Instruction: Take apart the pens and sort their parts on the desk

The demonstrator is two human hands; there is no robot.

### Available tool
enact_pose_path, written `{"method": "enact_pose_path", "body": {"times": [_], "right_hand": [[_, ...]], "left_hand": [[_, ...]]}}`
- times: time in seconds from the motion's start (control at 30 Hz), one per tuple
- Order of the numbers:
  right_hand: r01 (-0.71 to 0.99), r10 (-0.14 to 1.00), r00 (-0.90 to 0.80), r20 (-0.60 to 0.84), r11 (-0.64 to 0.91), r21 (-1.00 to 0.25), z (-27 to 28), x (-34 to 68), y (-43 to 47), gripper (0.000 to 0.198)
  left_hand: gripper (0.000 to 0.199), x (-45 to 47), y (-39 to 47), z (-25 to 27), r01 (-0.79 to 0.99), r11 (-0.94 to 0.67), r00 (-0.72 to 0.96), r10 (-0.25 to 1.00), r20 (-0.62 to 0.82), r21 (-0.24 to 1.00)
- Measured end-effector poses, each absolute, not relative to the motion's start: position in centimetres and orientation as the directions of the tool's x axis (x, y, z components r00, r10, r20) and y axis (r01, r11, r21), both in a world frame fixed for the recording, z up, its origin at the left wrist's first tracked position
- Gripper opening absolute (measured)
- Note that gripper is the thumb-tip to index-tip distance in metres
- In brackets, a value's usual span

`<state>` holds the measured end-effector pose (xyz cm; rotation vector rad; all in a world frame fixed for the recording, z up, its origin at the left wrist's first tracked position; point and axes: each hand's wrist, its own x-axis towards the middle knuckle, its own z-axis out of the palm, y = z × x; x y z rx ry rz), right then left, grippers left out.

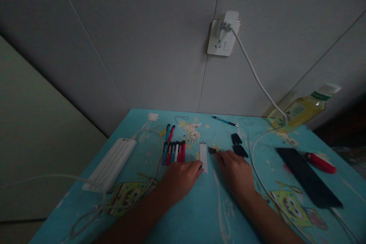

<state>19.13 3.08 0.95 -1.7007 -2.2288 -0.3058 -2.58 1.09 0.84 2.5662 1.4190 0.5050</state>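
Note:
My left hand (181, 177) is closed, its fingertips pinched on a small dark piece at the near end of a bundle of thin white sticks (203, 152) that look like pen refills. My right hand (237, 171) reaches in from the other side. Its fingers are drawn together beside a small group of dark pen parts (212, 150); what they hold is hidden. Left of the sticks lies a row of red, blue and white pen barrels (176, 152) with dark ends. Two more barrels, one blue and one pink (171, 133), lie beyond the row. Several black caps (239, 151) rest beyond my right hand.
A white power strip (111, 164) with a looping cable lies left. A blue pen (225, 121) lies at the back. To the right are an oil bottle (303, 110), a black flat panel (309, 177) and a red tool (320, 163). A white cable hangs from the wall socket (220, 47).

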Motion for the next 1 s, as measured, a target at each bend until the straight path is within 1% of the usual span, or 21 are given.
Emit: {"method": "enact_pose_path", "body": {"times": [0.2, 0.4, 0.63, 1.0], "right_hand": [[0.966, 0.885, -0.253, 0.390, 0.253, 0.053, 1.16, 18.61, 3.70, 0.023], [0.961, 0.876, -0.278, 0.393, 0.251, 0.120, 1.36, 18.62, 3.27, 0.018], [0.962, 0.881, -0.270, 0.388, 0.234, 0.138, 0.92, 18.75, 2.91, 0.015], [0.962, 0.909, -0.259, 0.327, 0.213, 0.169, 0.95, 18.95, 2.82, 0.012]], "left_hand": [[0.022, -2.47, 0.94, 0.92, 0.797, -0.533, 0.491, 0.845, 0.211, 0.284], [0.023, -2.46, 0.91, 0.84, 0.793, -0.543, 0.497, 0.839, 0.222, 0.277], [0.022, -2.50, 0.84, 1.15, 0.792, -0.555, 0.508, 0.831, 0.228, 0.257], [0.022, -2.58, 0.83, 1.05, 0.775, -0.575, 0.526, 0.817, 0.237, 0.262]]}}
